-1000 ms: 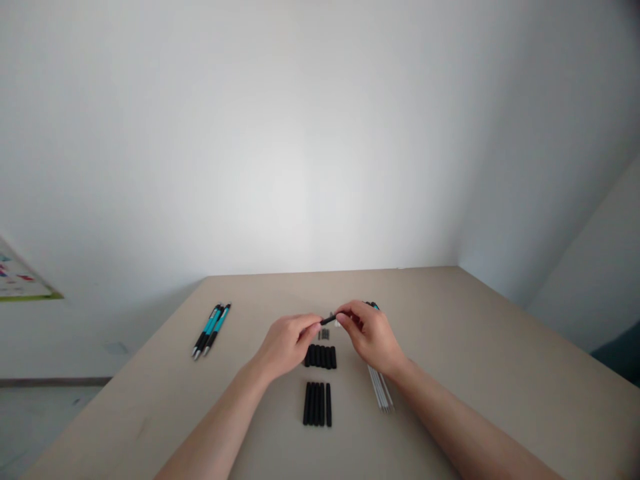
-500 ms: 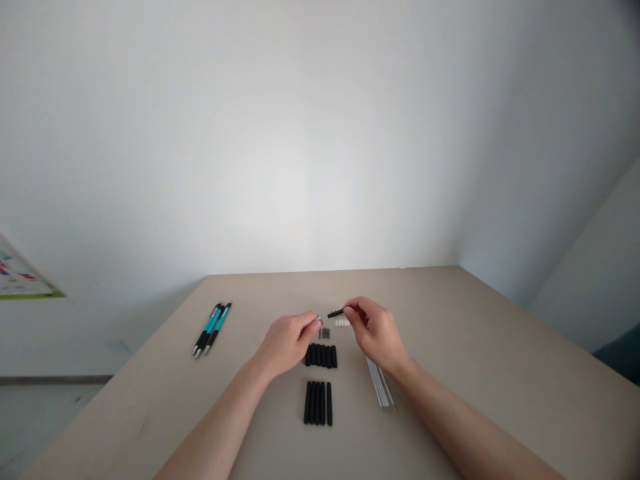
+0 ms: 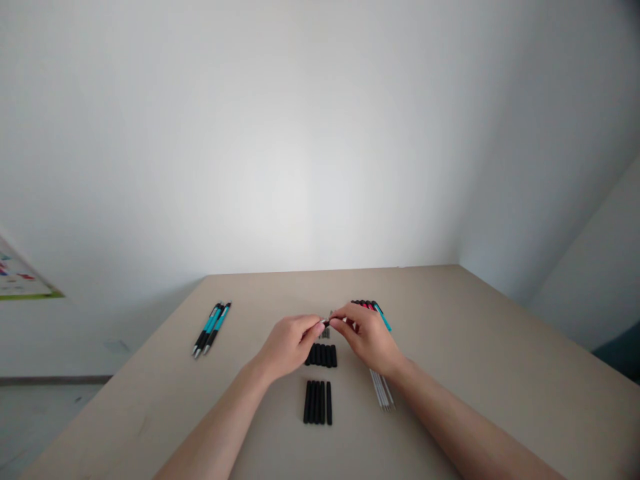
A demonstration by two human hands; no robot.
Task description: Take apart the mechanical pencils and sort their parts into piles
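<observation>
Above the middle of the table, my left hand (image 3: 289, 339) and my right hand (image 3: 369, 339) meet fingertip to fingertip. My left thumb and forefinger pinch a small silvery pen piece, mostly covered by the fingers. In my right fingertips is a short black pen barrel (image 3: 327, 323), its end up against the silvery piece. Whether the two are joined, I cannot tell. Just below the hands lie a row of short black tubes (image 3: 323, 355) and a row of longer black tubes (image 3: 315, 403). Small grey springs (image 3: 325, 333) show partly between the hands.
Thin white refills (image 3: 383, 391) lie beside my right wrist. Beyond my right hand are red and teal pen barrels with black ends (image 3: 383, 316). At left rest several teal and black pens (image 3: 213, 330). The beige table (image 3: 430, 300) meets a wall at the back.
My right hand has moved left and slightly down, bringing the black barrel to the silvery piece in my left fingers. The red and teal barrels behind it are now uncovered.
</observation>
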